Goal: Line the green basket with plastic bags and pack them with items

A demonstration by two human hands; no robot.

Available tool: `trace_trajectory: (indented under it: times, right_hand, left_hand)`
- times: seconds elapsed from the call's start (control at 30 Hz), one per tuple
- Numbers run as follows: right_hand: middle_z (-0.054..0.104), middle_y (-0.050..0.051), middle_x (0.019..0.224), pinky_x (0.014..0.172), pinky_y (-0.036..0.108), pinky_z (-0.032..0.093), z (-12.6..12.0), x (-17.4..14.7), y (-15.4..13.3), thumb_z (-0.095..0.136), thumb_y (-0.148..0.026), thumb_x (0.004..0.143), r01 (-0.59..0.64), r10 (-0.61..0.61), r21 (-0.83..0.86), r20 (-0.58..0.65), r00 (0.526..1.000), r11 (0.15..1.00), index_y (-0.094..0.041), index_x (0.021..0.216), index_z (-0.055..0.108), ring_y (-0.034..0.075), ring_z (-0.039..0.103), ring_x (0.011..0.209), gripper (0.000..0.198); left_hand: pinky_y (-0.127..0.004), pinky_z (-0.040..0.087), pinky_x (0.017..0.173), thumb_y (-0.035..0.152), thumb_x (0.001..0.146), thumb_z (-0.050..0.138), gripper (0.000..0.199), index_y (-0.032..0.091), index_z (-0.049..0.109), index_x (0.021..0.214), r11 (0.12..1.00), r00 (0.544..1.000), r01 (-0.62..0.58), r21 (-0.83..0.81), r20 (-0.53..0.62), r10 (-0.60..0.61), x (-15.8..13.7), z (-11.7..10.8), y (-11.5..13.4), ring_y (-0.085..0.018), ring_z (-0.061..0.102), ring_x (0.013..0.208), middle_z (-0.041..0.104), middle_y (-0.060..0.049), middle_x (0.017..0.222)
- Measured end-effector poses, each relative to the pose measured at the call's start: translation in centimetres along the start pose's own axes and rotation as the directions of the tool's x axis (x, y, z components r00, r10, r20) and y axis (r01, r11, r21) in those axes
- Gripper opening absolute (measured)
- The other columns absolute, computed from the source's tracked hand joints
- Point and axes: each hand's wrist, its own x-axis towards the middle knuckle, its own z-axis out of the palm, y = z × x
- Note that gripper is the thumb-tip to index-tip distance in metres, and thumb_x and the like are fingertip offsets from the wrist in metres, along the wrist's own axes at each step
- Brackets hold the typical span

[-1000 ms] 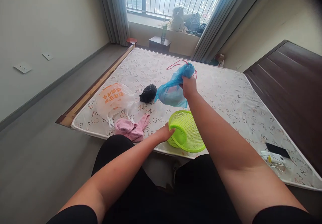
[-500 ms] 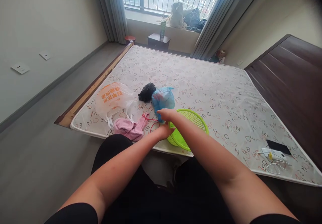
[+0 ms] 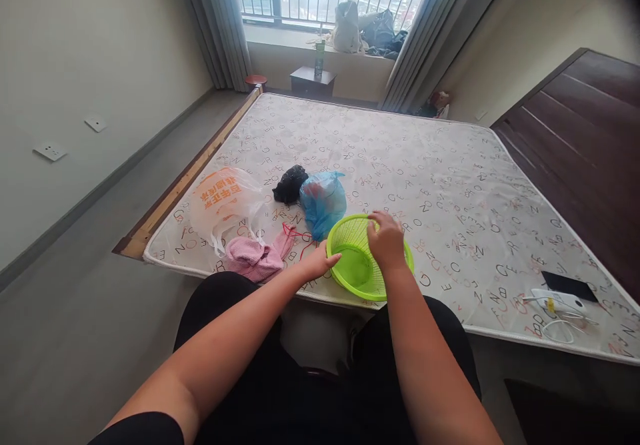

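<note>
A bright green plastic basket [image 3: 354, 294] stands on the mattress near its front edge, its mouth tilted toward me, with nothing visible inside. My left hand [image 3: 319, 262] grips its left rim, thumb over the inside and fingers outside. Over the basket's far right side is my right hand [image 3: 387, 237], fingers bent and thumb apart; whether it touches the rim I cannot tell. Just behind the basket sits a filled blue plastic bag [image 3: 324, 202], beside a black plastic bag [image 3: 291, 184]. A pink cloth [image 3: 255, 258] with a red string [image 3: 295, 233] lies to the left.
A white plastic bag with orange print [image 3: 223, 198] rests on the left of the letter-patterned mattress [image 3: 425, 165]. At the right lie a dark flat device [image 3: 569, 286] and a white power strip with cables [image 3: 559, 302]. A dark headboard [image 3: 580, 112] borders the right side.
My right hand has moved from the blue bag rightward to above the basket. My left hand stays at the basket's left rim. The view has shifted slightly.
</note>
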Motion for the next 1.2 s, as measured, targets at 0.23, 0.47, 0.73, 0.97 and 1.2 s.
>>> trace_trajectory:
  times: [0.23,0.47,0.73,0.97,1.2]
  right_hand:
    - [0.063,0.018,0.141,0.105,0.039,0.046,-1.8,2.5,8.4,0.043,-0.048,0.100,-0.456,0.434,0.077,0.206,0.877,0.886,-0.016,0.142,0.055,0.031,0.060,0.127,0.054]
    - [0.060,0.026,0.138,0.102,0.047,0.047,1.4,2.6,7.6,0.037,-0.057,0.103,-0.391,0.443,-0.222,0.289,0.849,0.893,-0.011,0.140,0.053,0.038,0.059,0.128,0.061]
    - [0.057,0.025,0.141,0.101,0.046,0.048,1.1,2.8,8.4,0.034,-0.056,0.105,-0.434,0.483,-0.214,0.305,0.821,0.875,-0.013,0.142,0.050,0.037,0.060,0.128,0.059]
    - [0.063,0.023,0.135,0.098,0.045,0.049,0.2,3.3,8.6,0.037,-0.043,0.104,-0.438,0.467,-0.171,0.417,0.780,0.883,-0.014,0.143,0.047,0.036,0.063,0.122,0.050]
    - [0.061,0.022,0.138,0.098,0.043,0.049,0.5,4.0,8.2,0.039,-0.041,0.103,-0.447,0.458,-0.135,0.439,0.773,0.884,-0.015,0.144,0.046,0.035,0.063,0.122,0.049]
  left_hand:
    - [-0.051,0.041,0.117,0.053,0.094,0.060,0.066,0.014,0.045,0.146,0.996,0.996,0.089,0.019,-0.009,-0.089,-0.1,-0.2,-0.3,-0.034,0.055,0.136,0.057,-0.021,0.147]
    - [-0.048,0.038,0.121,0.059,0.096,0.052,0.068,0.013,0.049,0.146,0.998,0.998,-0.056,-0.021,0.019,0.056,1.6,-0.2,-0.5,-0.033,0.052,0.139,0.057,-0.020,0.149]
    - [-0.045,0.041,0.117,0.061,0.099,0.044,0.068,0.015,0.050,0.149,0.994,0.998,-0.063,0.094,0.037,0.060,1.9,-0.2,2.0,-0.032,0.054,0.138,0.058,-0.017,0.150]
    - [-0.044,0.050,0.094,0.082,0.093,0.030,0.080,0.021,0.070,0.125,0.752,0.958,0.209,0.625,0.023,-0.285,1.9,-4.0,2.6,-0.039,0.069,0.114,0.075,-0.017,0.121]
    - [-0.038,0.049,0.090,0.060,0.103,0.025,0.068,0.012,0.069,0.119,0.575,0.886,0.400,0.714,-0.142,-0.441,11.1,-14.5,-1.0,-0.033,0.070,0.105,0.077,-0.017,0.107]
